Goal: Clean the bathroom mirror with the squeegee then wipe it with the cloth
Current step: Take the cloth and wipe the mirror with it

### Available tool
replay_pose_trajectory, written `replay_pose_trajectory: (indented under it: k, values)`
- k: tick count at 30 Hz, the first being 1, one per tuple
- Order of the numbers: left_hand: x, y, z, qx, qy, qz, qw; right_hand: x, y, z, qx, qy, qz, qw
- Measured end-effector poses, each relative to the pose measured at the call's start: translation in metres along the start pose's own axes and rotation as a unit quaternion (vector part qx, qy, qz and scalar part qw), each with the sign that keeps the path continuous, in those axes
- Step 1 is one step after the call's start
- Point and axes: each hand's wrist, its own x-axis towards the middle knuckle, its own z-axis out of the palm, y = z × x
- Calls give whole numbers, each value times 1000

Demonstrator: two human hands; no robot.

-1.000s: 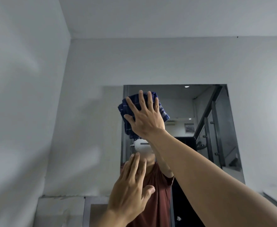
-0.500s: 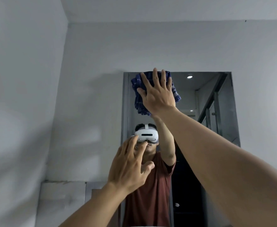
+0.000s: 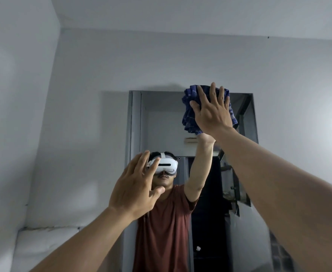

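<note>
The rectangular mirror (image 3: 157, 122) hangs on the grey wall straight ahead. My right hand (image 3: 212, 112) presses a blue checked cloth (image 3: 188, 112) flat against the glass near the mirror's upper right corner, fingers spread over it. My left hand (image 3: 135, 189) is raised lower down and to the left, fingers apart, holding nothing; whether it touches the glass I cannot tell. The mirror reflects a person in a dark red shirt with a white headset. No squeegee is in view.
A grey side wall (image 3: 14, 134) stands close on the left and meets the mirror wall in a corner. A pale ledge (image 3: 49, 244) runs below the mirror at lower left. The ceiling (image 3: 200, 12) is just above.
My right hand has slid the cloth from the mirror's upper left across to its upper right. My left hand has stayed raised and open lower down.
</note>
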Motion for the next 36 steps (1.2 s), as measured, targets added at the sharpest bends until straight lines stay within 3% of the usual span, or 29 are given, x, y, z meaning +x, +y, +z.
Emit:
replay_pose_trajectory:
  k: [8,19,28,36]
  values:
    - [12,-1,-15,16,5,20,1000,-9,58,-13,24,6,56,998]
    - [37,-5,-17,41,11,23,999,-78,82,8,51,71,121,989]
    - [-1,7,-13,21,20,17,999,-130,51,30,10,52,137,989]
    - [-26,-7,-5,17,-19,66,997,-69,-10,26,45,46,96,993]
